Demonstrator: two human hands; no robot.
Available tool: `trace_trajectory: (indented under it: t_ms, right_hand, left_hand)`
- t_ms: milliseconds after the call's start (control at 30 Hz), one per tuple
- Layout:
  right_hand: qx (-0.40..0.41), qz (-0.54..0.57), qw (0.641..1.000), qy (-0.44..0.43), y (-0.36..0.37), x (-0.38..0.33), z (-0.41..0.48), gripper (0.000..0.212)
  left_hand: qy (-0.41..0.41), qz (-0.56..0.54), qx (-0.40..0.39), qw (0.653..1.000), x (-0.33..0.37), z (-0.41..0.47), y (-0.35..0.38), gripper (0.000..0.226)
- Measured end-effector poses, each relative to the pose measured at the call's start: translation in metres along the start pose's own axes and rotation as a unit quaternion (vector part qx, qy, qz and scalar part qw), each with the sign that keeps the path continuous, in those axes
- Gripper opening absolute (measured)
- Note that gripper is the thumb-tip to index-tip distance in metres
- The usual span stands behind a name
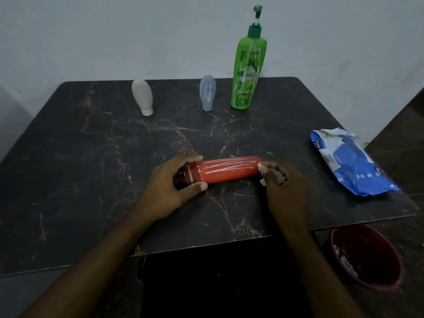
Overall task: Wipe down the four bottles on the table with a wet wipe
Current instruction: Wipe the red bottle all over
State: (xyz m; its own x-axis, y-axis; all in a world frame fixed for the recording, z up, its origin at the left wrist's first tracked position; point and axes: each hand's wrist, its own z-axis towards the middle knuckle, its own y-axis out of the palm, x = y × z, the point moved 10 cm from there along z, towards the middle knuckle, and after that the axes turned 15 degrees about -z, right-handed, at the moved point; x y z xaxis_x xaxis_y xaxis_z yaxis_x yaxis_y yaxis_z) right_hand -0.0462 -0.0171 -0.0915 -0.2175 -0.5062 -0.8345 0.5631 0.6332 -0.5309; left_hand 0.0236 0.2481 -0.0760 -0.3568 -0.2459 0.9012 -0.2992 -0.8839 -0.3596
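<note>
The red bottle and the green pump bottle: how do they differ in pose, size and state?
The red bottle lies on its side; the green pump bottle stands upright. The left hand grips the red bottle, and the right hand holds a wipe at its end; nobody touches the green pump bottle. Both show white streaks.

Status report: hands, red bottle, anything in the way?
Left hand grips red bottle at cap end, lying flat. Right hand holds wipe against its base. Nothing blocking; green bottle stands far back.
</note>
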Motion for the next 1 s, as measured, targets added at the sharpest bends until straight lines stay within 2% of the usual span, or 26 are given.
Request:
trace_trajectory:
  t_ms: [167, 300, 400, 600, 733, 800, 900, 1000]
  right_hand:
    - [0.010, -0.082, 0.996, -0.035, 0.002, -0.003, 0.004, 0.016]
    - [0.009, -0.108, 0.993, -0.037, 0.006, -0.007, 0.002, 0.019]
    - [0.021, -0.150, 0.985, -0.085, 0.012, -0.031, -0.011, 0.017]
    - [-0.047, -0.155, 0.959, -0.232, 0.063, -0.090, -0.067, 0.010]
    - [-0.060, -0.130, 0.949, -0.281, 0.067, -0.094, -0.074, 0.013]
    - [-0.072, -0.125, 0.955, -0.260, 0.062, -0.087, -0.064, 0.013]
    - [-0.056, -0.097, 0.982, -0.154, 0.039, -0.056, -0.029, 0.009]
    - [-0.026, -0.083, 0.994, -0.068, 0.007, -0.027, 0.008, 0.007]
  left_hand:
    - [-0.060, -0.031, 0.003, 0.998, -0.012, 0.001, 0.001, 0.078]
    - [-0.076, -0.043, -0.003, 0.996, -0.016, 0.002, 0.001, 0.081]
    - [-0.079, -0.036, -0.003, 0.996, -0.017, 0.003, 0.001, 0.080]
    - [-0.067, -0.032, 0.012, 0.997, -0.014, 0.004, -0.001, 0.079]
    - [-0.061, -0.041, 0.011, 0.997, -0.013, 0.003, 0.000, 0.076]
    - [-0.061, -0.042, 0.014, 0.997, -0.013, 0.003, -0.001, 0.079]
    - [-0.074, -0.043, 0.008, 0.996, -0.016, 0.003, -0.001, 0.082]
    - [-0.074, -0.036, 0.003, 0.997, -0.016, 0.002, 0.000, 0.083]
